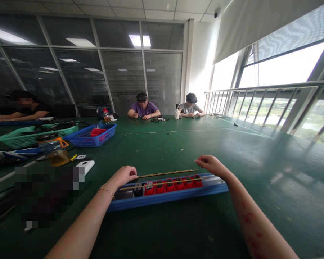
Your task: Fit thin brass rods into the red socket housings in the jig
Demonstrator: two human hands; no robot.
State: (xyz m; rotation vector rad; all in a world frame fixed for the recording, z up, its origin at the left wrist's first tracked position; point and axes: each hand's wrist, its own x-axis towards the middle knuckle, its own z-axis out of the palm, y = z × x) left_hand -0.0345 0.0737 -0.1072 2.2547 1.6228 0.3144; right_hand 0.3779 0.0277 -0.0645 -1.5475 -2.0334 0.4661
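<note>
My left hand (126, 175) pinches the near end of a thin brass-coloured rod (167, 173), which runs to the right behind a long blue tray (167, 199). Just above the rod's far end is my right hand (210, 164), its fingers bent and seemingly apart, with nothing visible in them. Inside the tray stands a row of several red holders (169, 186) with dark pieces in them. One dark block (138, 190) sits at the row's left end. A second thin rod (135, 187) lies lengthwise across the row.
Left on the green table (156, 151) are a blue basket (89, 139), a green basket (13, 138), a jar of amber liquid (56, 154) and a white object (85, 167). Across the table, people sit working near a white bottle (176, 114).
</note>
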